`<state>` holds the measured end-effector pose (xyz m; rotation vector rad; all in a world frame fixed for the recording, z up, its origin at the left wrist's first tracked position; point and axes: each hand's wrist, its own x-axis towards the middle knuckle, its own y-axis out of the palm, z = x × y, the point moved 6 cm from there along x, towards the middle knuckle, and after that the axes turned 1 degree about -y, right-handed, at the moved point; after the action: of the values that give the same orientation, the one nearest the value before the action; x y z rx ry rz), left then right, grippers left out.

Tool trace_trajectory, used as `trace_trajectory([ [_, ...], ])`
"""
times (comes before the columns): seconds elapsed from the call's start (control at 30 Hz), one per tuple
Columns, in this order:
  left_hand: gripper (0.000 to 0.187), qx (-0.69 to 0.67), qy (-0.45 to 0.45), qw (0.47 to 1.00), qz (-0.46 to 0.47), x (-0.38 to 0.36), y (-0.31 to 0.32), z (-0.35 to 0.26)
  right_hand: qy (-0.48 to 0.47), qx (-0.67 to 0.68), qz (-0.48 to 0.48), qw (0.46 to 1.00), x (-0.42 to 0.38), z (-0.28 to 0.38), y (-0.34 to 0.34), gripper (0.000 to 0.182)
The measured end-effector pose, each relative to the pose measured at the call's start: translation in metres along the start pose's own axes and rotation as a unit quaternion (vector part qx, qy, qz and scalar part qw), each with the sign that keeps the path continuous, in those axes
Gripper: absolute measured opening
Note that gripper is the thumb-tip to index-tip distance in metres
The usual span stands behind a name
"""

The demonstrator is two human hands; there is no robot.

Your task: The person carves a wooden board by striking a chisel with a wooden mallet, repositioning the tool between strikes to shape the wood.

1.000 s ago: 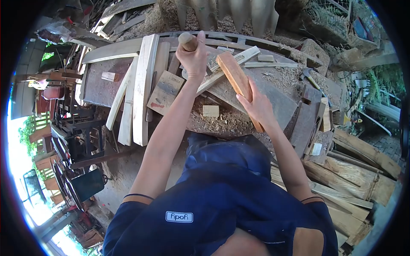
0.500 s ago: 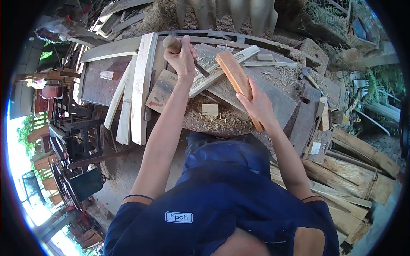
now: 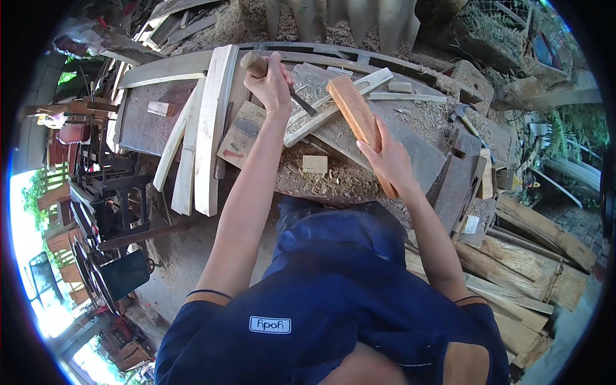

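My left hand is closed around a chisel; its round wooden handle sticks out above the fist. The metal blade slants down to the right, over the pale wood strips on the bench. In my right hand is a reddish-brown wooden block, long and square-edged, held near its lower end and tilted up to the left. A small pale wood block lies among shavings between my forearms. Left of it, partly behind my left forearm, is a flat board with a red mark.
Long pale planks lie across the bench's left side. A hammer rests at the right, beside a dark slotted timber. Stacked lumber stands at the lower right. Shavings and sawdust cover much of the worktop.
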<state>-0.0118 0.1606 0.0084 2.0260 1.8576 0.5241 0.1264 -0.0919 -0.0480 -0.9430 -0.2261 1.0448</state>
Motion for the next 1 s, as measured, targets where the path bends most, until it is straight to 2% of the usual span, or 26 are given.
trace_trajectory([
  [0.43, 0.020, 0.022, 0.012, 1.000, 0.007, 0.001, 0.005, 0.000, -0.002, 0.002, -0.002, 1.000, 0.000, 0.001, 0.000, 0.080],
  [0.53, 0.020, 0.041, 0.010, 0.999, 0.014, 0.000, 0.007, 0.004, -0.013, 0.080, -0.005, 0.997, 0.012, 0.003, -0.001, 0.081],
  [0.6, 0.019, 0.051, 0.021, 0.998, 0.011, -0.001, 0.008, 0.005, -0.074, 0.152, 0.012, 0.986, 0.032, 0.015, -0.011, 0.080],
  [0.63, 0.019, 0.053, 0.018, 0.998, 0.017, -0.002, 0.009, 0.006, -0.081, 0.144, -0.009, 0.986, 0.035, 0.033, -0.030, 0.079],
  [0.7, 0.018, 0.047, 0.033, 0.998, 0.025, -0.008, 0.010, 0.003, -0.145, 0.226, -0.006, 0.963, 0.033, 0.102, -0.082, 0.078],
  [0.77, 0.019, 0.066, 0.037, 0.997, 0.034, -0.016, 0.015, 0.002, -0.290, 0.234, -0.076, 0.925, 0.033, 0.153, -0.121, 0.076],
  [0.8, 0.020, 0.079, 0.048, 0.995, 0.038, -0.019, 0.019, -0.002, -0.290, 0.235, -0.079, 0.924, 0.031, 0.169, -0.133, 0.076],
  [0.87, 0.023, 0.176, 0.111, 0.978, 0.016, -0.028, 0.022, -0.008, -0.286, 0.109, -0.054, 0.951, 0.030, 0.195, -0.142, 0.078],
  [0.9, 0.025, 0.132, 0.146, 0.980, 0.027, -0.028, 0.014, 0.004, -0.307, 0.043, -0.069, 0.948, 0.032, 0.198, -0.135, 0.076],
  [0.93, 0.028, 0.086, 0.181, 0.979, 0.037, -0.029, 0.013, 0.007, -0.309, 0.042, -0.071, 0.947, 0.034, 0.200, -0.138, 0.076],
  [0.97, 0.033, 0.110, 0.164, 0.980, -0.012, -0.031, 0.007, 0.017, -0.291, -0.056, -0.015, 0.955, 0.038, 0.200, -0.131, 0.075],
  [1.0, 0.033, 0.108, 0.165, 0.980, -0.009, -0.031, 0.010, 0.016, -0.266, -0.153, 0.040, 0.951, 0.039, 0.200, -0.126, 0.075],
])
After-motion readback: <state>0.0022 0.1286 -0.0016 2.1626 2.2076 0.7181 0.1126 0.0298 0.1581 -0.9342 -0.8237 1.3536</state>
